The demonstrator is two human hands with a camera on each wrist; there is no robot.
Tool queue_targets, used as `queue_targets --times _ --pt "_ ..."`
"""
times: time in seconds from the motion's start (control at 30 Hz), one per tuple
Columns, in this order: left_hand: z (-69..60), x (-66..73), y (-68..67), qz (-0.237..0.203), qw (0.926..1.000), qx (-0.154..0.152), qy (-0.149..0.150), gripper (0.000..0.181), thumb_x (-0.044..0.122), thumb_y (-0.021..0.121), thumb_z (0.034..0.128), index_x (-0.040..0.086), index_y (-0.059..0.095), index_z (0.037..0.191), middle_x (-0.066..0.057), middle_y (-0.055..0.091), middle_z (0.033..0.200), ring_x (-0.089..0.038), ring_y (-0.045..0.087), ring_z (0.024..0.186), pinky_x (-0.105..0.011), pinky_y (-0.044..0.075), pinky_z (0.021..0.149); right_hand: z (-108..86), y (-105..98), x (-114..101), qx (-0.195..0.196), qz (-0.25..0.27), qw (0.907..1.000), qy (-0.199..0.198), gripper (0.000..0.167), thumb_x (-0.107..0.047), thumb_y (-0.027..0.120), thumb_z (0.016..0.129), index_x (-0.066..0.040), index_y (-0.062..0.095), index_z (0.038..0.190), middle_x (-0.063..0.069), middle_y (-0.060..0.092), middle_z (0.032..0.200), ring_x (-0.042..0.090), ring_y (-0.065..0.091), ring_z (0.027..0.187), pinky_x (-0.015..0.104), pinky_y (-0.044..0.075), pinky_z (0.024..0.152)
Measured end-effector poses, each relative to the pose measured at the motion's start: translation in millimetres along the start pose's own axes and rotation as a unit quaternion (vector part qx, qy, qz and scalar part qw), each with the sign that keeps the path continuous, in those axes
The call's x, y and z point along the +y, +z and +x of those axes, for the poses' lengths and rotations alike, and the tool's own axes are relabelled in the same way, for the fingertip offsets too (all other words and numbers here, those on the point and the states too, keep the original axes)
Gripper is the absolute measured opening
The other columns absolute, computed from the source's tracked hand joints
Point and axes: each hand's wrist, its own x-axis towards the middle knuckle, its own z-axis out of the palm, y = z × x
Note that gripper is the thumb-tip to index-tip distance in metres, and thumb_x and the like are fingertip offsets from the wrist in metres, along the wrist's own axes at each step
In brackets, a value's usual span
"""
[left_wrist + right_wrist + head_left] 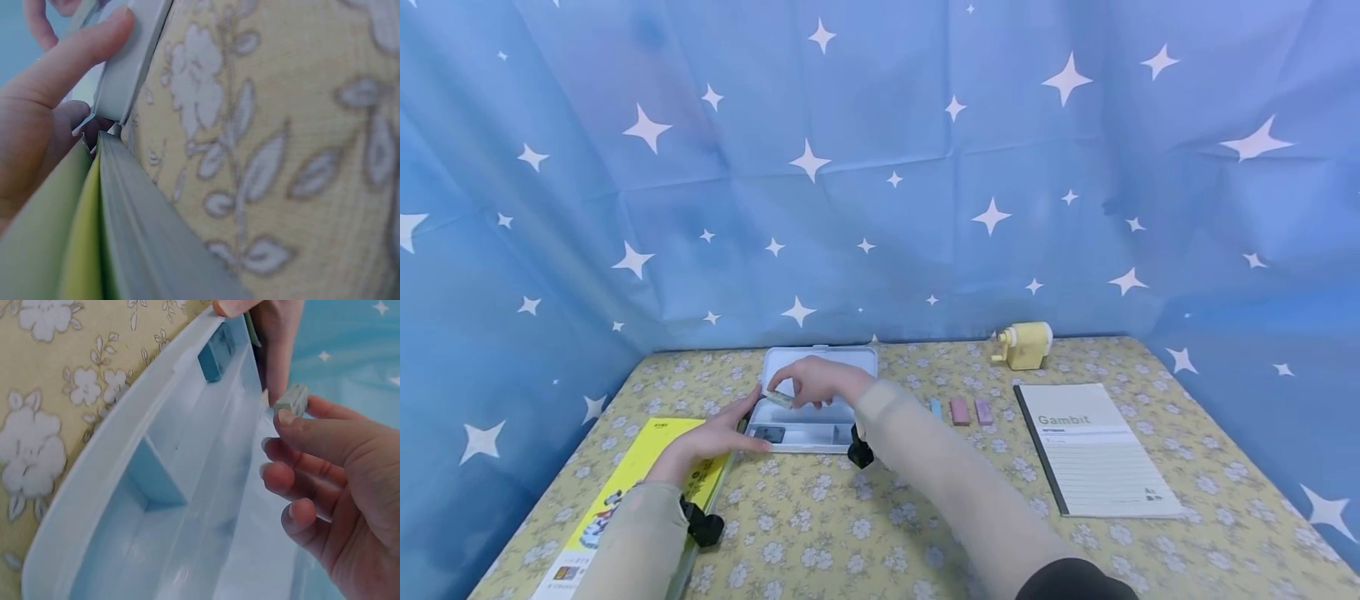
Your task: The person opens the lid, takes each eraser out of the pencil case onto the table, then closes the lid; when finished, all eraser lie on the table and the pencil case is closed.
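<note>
A white pencil case (808, 433) stands with its lid (867, 360) raised at the back of the table. My left hand (715, 435) holds the case's left end, its thumb on the front rim. Above the tray, my right hand (822, 380) pinches a small pale green block, seemingly an eraser (292, 400), between thumb and index finger; the other fingers curl loosely. A dark blue-grey block (215, 356), also eraser-like, lies in the front left compartment. A short divider (156, 475) stands farther right in the tray.
A thick yellow-covered book (658, 446) lies under my left forearm, touching or close to the case. Blue (936, 407), pink (959, 411) and purple (983, 412) small blocks sit right of the case. Farther right are a notebook (1101, 467) and a yellow pencil sharpener (1028, 347).
</note>
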Motion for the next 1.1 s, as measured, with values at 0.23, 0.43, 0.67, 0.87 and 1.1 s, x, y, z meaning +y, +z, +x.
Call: queue_targets --times 0.23,0.43,0.67,0.87,1.1 --pt "-0.3 -0.8 0.4 -0.002 1.0 0.002 0.0 0.115 0.047 0.079 0.0773 0.018 0.0 0.157 -0.024 -0.001 0.159 -0.048 -0.004 0.143 -0.073 0.005 0.105 -12.9 -0.7 13.7 0.013 0.031 0.9994 0.0 0.046 -0.013 0.062 0.096 -0.026 0.052 0.14 -0.004 0.064 0.091 0.031 0.065 0.065 0.046 0.052 0.056" --pt "-0.4 -0.9 0.3 0.0 1.0 0.004 -0.003 0.116 0.046 0.079 0.0772 0.018 0.0 0.157 -0.025 -0.002 0.159 -0.048 -0.005 0.142 -0.073 0.005 0.105 -24.5 -0.5 26.2 0.024 0.059 0.9979 -0.003 0.046 -0.013 0.062 0.096 -0.024 0.051 0.14 -0.005 0.062 0.093 0.029 0.065 0.064 0.047 0.052 0.055" --pt "-1.6 2.5 1.6 -0.003 1.0 0.0 -0.001 0.115 0.044 0.078 0.0781 0.018 -0.001 0.157 -0.024 -0.002 0.159 -0.048 -0.005 0.142 -0.072 0.004 0.106 -41.2 -0.7 31.0 0.042 0.077 0.9961 -0.007 0.047 -0.012 0.063 0.096 -0.021 0.051 0.14 -0.003 0.061 0.092 0.032 0.065 0.065 0.047 0.052 0.055" --pt "-1.6 2.2 1.7 0.003 0.9999 0.002 -0.01 0.116 0.047 0.078 0.0772 0.02 -0.001 0.157 -0.025 -0.003 0.159 -0.048 -0.006 0.142 -0.071 0.002 0.107 -53.6 0.0 37.7 0.055 0.095 0.9938 -0.017 0.047 -0.014 0.062 0.096 -0.019 0.05 0.141 -0.003 0.061 0.093 0.033 0.065 0.065 0.048 0.051 0.054" --pt "-0.3 0.9 1.5 -0.002 1.0 0.0 0.0 0.116 0.044 0.079 0.0778 0.018 -0.002 0.157 -0.025 -0.004 0.159 -0.048 -0.006 0.142 -0.07 0.002 0.107 -72.0 -1.1 46.1 0.066 0.117 0.9905 -0.03 0.047 -0.014 0.063 0.095 -0.015 0.05 0.14 -0.002 0.063 0.092 0.035 0.065 0.063 0.042 0.048 0.049"
